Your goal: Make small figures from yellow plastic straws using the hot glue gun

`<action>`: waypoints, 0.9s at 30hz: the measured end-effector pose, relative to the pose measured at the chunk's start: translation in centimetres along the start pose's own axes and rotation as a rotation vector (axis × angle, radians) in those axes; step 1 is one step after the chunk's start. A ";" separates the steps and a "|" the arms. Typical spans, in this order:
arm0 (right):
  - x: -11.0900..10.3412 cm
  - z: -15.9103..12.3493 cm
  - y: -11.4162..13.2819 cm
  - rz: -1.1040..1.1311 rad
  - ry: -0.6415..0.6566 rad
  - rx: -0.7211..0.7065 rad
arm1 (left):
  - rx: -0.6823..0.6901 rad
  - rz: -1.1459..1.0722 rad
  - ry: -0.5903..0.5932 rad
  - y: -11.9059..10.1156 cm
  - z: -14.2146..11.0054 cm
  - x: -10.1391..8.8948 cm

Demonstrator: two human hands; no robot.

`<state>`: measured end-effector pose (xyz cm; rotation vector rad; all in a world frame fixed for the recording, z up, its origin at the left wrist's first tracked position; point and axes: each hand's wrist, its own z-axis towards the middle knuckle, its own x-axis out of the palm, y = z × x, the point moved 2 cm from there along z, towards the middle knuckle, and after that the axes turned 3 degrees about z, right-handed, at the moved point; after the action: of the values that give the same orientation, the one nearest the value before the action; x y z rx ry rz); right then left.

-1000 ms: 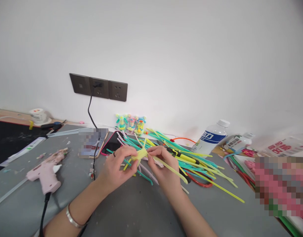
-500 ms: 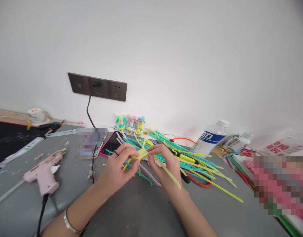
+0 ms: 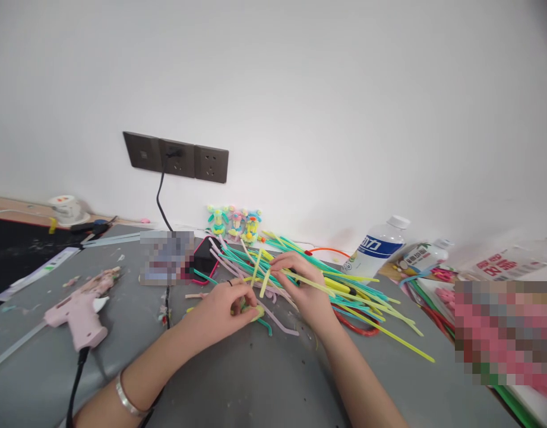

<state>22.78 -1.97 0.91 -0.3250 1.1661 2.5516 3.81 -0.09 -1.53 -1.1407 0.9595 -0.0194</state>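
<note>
Near the middle of the desk, my left hand (image 3: 222, 312) is closed on a small pale-yellow pipe cleaner piece (image 3: 259, 311), mostly hidden by the thumb and fingers. A straight yellow stem (image 3: 256, 267) stands up just beyond those fingertips; whether it joins the piece I cannot tell. My right hand (image 3: 302, 288) pinches a yellow pipe cleaner (image 3: 265, 282); one end points down toward the left hand, and a long length crosses over the fingers to the right. Under and behind both hands lies a loose pile of green, yellow and lilac pipe cleaners (image 3: 366, 300).
Left of my arms lies a pink glue gun (image 3: 79, 315) with a black cord. A phone with a pink edge (image 3: 205, 260) lies behind the left hand. Small fuzzy figures (image 3: 236, 224) stand against the wall. At right are a bottle (image 3: 380, 244) and bags.
My hands have moved apart: the left came down toward me with the small yellow piece, and the right shifted slightly up and right with the long yellow pipe cleaner.
</note>
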 end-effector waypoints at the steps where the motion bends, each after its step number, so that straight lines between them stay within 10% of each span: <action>1: 0.2 0.0 0.1 0.020 0.032 0.002 | -0.001 -0.024 -0.024 -0.1 0.0 -0.2; 10: 1.9 -0.4 0.4 0.133 0.186 0.019 | -0.088 -0.581 -0.004 -0.1 0.3 -0.7; 27: 2.7 -1.0 2.3 -0.037 0.094 -0.072 | -0.210 -0.790 -0.194 0.2 0.3 -1.1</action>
<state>19.53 -3.67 0.97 -0.4843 1.0921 2.5751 3.19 0.73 -0.95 -1.6250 0.2979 -0.4457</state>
